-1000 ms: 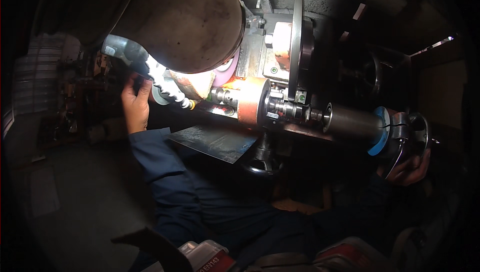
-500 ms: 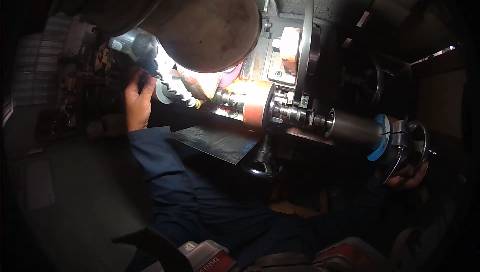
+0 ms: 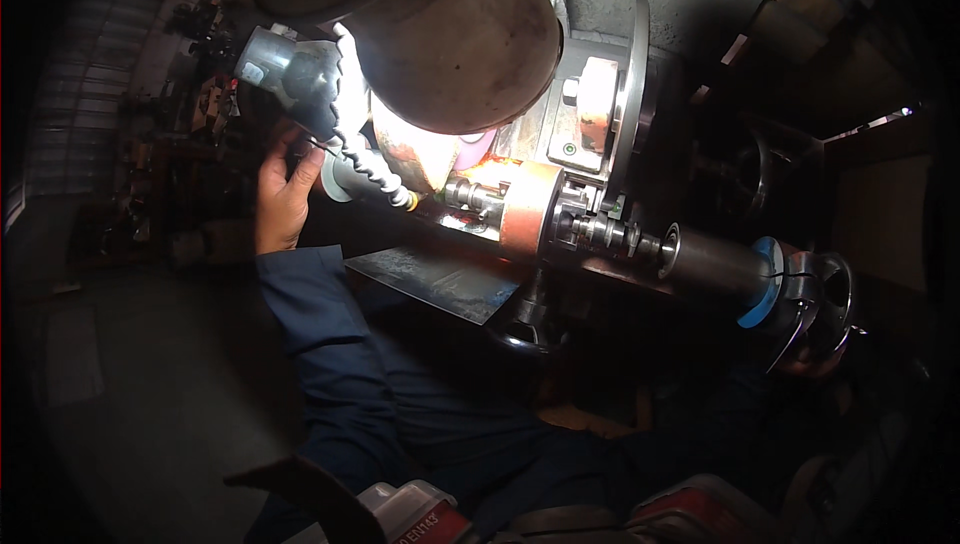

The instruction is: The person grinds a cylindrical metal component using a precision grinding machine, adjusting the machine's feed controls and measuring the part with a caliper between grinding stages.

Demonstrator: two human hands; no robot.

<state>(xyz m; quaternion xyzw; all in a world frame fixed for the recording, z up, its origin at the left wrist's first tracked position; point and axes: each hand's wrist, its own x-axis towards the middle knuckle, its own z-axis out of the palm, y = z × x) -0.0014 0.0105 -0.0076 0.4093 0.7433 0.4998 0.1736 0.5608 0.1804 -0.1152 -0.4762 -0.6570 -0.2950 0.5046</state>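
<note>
My left hand [image 3: 283, 199] is raised at the left, next to a grey round machine part [image 3: 343, 180]. Its thumb and fingers curl around something dark that I cannot make out. At the far right my right hand [image 3: 812, 364] is in deep shadow, closed at the lower rim of a chrome handwheel [image 3: 845, 279]. Between the hands a stepped metal shaft [image 3: 610, 234] lies across a grinding machine. It passes by a worn orange-painted cylinder [image 3: 528, 212]. A pink grinding wheel [image 3: 472, 150] shows behind it, and a segmented coolant hose [image 3: 372, 166] hangs in front.
A big brown rounded housing [image 3: 460, 44] overhangs the shaft. A lamp-like grey head [image 3: 290, 79] sits at upper left. Below are a flat metal plate [image 3: 440, 284] and a second handwheel [image 3: 535, 334]. A steel sleeve [image 3: 715, 256] with a blue ring [image 3: 765, 284] stands at the right.
The whole view has shifted, so the machine sits slightly farther right and the housing higher. My right hand shows less and darker. Both hands keep nearly the same places on the machine.
</note>
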